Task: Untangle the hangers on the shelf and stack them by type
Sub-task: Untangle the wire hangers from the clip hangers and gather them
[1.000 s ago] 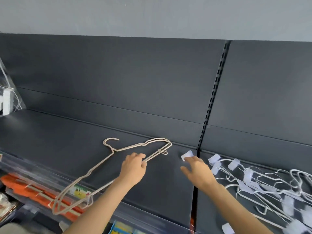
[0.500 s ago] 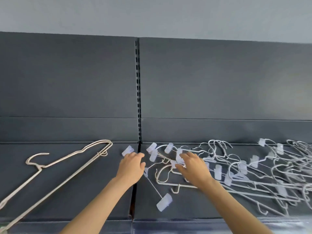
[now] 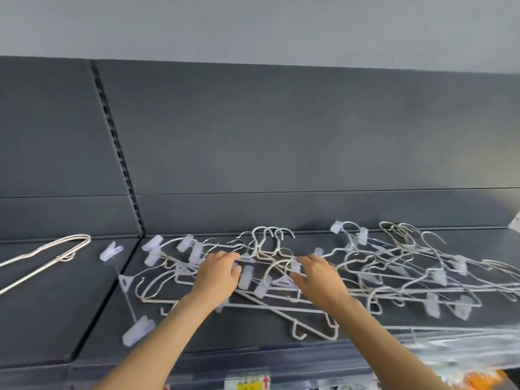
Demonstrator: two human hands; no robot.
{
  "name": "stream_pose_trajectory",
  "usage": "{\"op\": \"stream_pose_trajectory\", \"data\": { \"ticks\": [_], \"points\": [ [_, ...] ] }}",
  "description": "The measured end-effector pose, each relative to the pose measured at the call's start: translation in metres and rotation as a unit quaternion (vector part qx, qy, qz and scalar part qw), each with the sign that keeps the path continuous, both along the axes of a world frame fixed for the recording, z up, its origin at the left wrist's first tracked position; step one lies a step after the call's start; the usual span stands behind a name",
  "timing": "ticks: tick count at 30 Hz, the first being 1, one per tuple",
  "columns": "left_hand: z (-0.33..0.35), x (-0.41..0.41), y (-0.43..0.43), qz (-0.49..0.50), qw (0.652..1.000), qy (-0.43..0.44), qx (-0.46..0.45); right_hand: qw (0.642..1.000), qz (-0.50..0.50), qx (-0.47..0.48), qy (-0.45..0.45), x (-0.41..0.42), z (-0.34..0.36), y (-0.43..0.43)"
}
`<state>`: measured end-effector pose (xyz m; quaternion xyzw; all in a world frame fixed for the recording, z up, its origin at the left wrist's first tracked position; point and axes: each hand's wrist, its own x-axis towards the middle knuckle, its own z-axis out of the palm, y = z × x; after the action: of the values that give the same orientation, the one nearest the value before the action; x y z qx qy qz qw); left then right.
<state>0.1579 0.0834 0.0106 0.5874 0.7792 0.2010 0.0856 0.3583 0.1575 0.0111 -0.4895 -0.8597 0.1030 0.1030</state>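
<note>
Though left hand (image 3: 216, 274) and right hand (image 3: 319, 278) curl into the blurred hanger tangle (image 3: 434, 304), whether either grips wire is unclear.

— Looked like a shop. Judged by what?
— Went by the grey metal shelf (image 3: 56, 319): spotted a slotted upright (image 3: 118, 153) behind it, a yellow price label (image 3: 247, 385) under its front edge.

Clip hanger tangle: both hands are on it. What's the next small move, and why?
Probably lift one top hanger free with the right hand while the left hand holds the clip hanger tangle down. Its wires and hooks cross one another, so an unbraced pull would likely drag neighbours along. The plain hangers lie apart to the left.
</note>
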Motion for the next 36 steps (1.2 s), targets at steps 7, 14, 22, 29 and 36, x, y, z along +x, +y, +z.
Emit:
{"op": "stream_pose_trajectory", "data": {
  "ticks": [7, 14, 22, 29, 36],
  "points": [
    [0.0, 0.076, 0.037, -0.044, 0.999, -0.012, 0.008, 0.999, -0.028, -0.008, 0.019, 0.077, -0.004, 0.026],
    [-0.006, 0.121, 0.085, -0.114, 0.993, -0.017, 0.0, 0.995, -0.098, -0.019, 0.022, 0.133, -0.01, 0.045],
    [-0.014, 0.17, 0.127, -0.19, 0.98, -0.053, 0.011, 0.982, -0.189, -0.015, 0.017, 0.191, -0.016, 0.066],
    [-0.018, 0.216, 0.147, -0.246, 0.968, -0.046, -0.01, 0.97, -0.24, -0.02, 0.04, 0.244, -0.027, 0.093],
    [-0.023, 0.258, 0.15, -0.31, 0.937, 0.082, -0.136, 0.973, -0.226, -0.043, -0.015, 0.29, -0.026, 0.137]
  ]
}}
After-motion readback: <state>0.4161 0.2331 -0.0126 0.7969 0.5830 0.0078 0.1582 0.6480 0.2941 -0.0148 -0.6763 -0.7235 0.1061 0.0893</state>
